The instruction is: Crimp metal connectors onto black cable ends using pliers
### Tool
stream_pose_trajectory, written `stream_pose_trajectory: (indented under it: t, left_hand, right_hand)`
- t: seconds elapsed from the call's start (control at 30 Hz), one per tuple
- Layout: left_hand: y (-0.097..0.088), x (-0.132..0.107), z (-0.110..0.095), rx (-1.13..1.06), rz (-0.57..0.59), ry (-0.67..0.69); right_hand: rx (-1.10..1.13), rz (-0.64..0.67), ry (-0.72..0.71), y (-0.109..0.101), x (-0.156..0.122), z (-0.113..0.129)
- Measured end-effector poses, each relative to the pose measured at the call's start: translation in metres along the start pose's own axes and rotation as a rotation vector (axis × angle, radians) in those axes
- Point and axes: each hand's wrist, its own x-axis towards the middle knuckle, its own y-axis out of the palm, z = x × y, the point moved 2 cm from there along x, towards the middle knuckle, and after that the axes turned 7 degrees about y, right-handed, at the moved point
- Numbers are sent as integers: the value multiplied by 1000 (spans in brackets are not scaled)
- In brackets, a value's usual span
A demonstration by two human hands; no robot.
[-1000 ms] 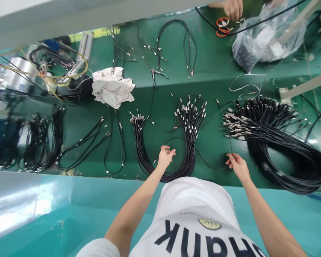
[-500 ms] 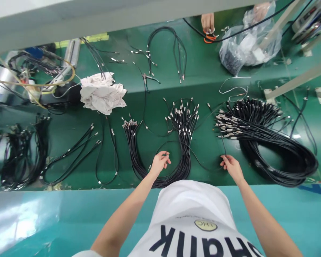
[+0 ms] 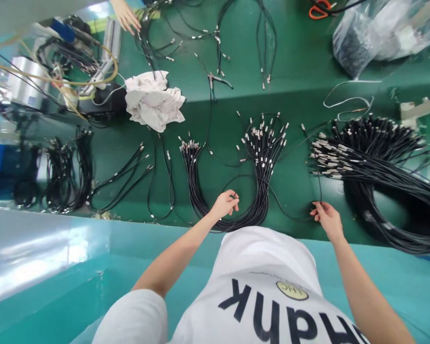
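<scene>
My left hand (image 3: 225,205) pinches a thin black cable (image 3: 272,198) just above the bottom of a U-shaped bundle of black cables (image 3: 232,188) with silver connector ends. My right hand (image 3: 325,217) is closed on the same thin cable further right, near the green bench's front edge. The cable sags between both hands and runs up towards a large heap of black cables (image 3: 383,174) at the right. Both hands rest low over the bench.
A crumpled white cloth (image 3: 154,100) lies at the back left, pliers (image 3: 215,81) behind the bundle, plastic bags (image 3: 376,33) and orange scissors (image 3: 317,9) at the back right. More cable bundles (image 3: 62,174) lie left. Another person's hand (image 3: 125,16) reaches in at the top left.
The view has shifted, so everything sits lower and further right. My hands keep their grip on the thin cable. The other person's hand near the scissors is gone; a hand now shows top left.
</scene>
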Motion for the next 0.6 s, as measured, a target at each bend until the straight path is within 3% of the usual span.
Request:
stream_pose_trajectory:
  t: [0.13, 0.4, 0.5, 0.6]
  left_hand:
    - [-22, 16, -5, 24, -66, 8]
    - [-90, 81, -34, -103, -503, 9]
    - [-99, 96, -45, -212, -566, -12]
    - [-101, 104, -52, -319, -557, -15]
  right_hand:
    - [-13, -13, 10, 4, -3, 3]
    - [-14, -34, -19, 12, -15, 26]
    - [-9, -42, -37, 13, -18, 36]
    - [-4, -43, -54, 14, -20, 46]
